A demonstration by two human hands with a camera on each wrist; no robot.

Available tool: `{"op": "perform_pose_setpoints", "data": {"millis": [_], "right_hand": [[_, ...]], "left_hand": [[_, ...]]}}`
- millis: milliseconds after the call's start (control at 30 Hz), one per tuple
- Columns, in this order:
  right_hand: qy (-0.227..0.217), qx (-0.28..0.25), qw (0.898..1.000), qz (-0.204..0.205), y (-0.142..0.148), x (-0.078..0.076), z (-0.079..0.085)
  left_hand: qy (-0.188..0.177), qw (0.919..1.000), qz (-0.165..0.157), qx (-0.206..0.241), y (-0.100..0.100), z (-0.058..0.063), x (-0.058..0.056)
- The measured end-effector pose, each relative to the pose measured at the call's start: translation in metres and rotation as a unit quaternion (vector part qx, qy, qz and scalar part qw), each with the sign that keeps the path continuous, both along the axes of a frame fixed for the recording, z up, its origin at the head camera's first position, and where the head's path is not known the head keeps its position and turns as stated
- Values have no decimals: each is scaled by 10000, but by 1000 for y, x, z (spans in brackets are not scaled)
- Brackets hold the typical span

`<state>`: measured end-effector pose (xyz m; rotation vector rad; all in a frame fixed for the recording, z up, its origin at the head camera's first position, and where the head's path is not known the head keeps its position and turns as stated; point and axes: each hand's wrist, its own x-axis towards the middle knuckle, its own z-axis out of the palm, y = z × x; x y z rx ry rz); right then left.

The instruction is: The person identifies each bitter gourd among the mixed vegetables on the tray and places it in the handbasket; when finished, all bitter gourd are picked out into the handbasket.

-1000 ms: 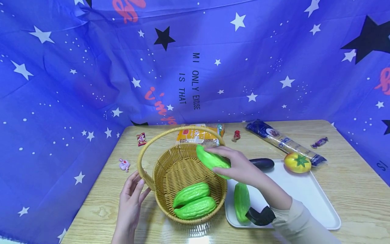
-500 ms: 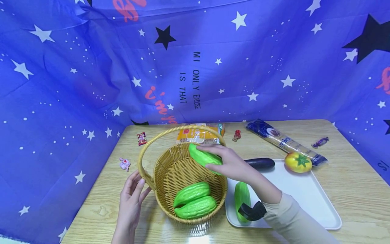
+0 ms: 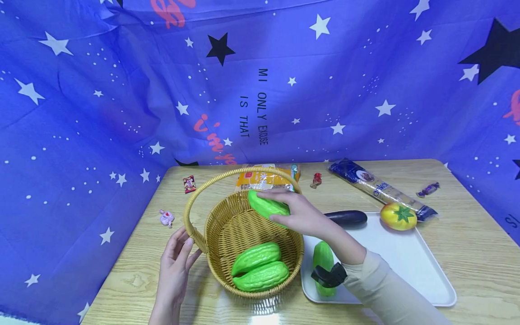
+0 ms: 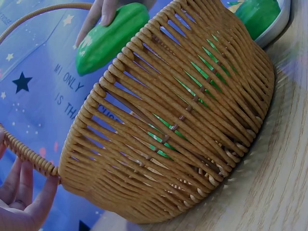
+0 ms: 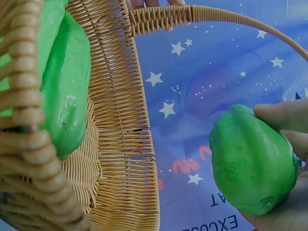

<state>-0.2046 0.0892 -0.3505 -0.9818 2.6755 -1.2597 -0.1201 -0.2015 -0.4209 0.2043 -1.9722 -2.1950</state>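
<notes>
My right hand grips a bright green toy bitter melon over the far right part of the wicker basket. In the left wrist view this bitter melon hangs above the rim; in the right wrist view thumb and fingers hold it from its sides. Two more bitter melons lie side by side in the basket's near part. At the basket's left, my left hand holds the foot of its arched handle between fingers and thumb.
Right of the basket lies a white tray with a green vegetable, an eggplant and a yellow-red toy fruit. Behind are a blue-ended long packet, an orange bag and several small wrapped sweets. Starry cloth surrounds the table.
My right hand has carried the bitter melon a short way left, further over the basket. The left hand stays at the handle.
</notes>
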Motion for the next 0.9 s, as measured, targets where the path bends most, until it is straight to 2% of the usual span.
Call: {"op": "perform_pose_setpoints", "data": {"millis": [567, 767, 900], "right_hand": [[-119, 233, 9996, -103, -19, -15, -2], [51, 263, 9996, 47, -27, -25, -9], [-106, 357, 9993, 56, -32, -29, -15]], "left_hand": [[35, 10000, -14, -48, -1, 1, -2], [37, 10000, -60, -4, -1, 1, -2], [59, 10000, -57, 42, -1, -1, -1]]}}
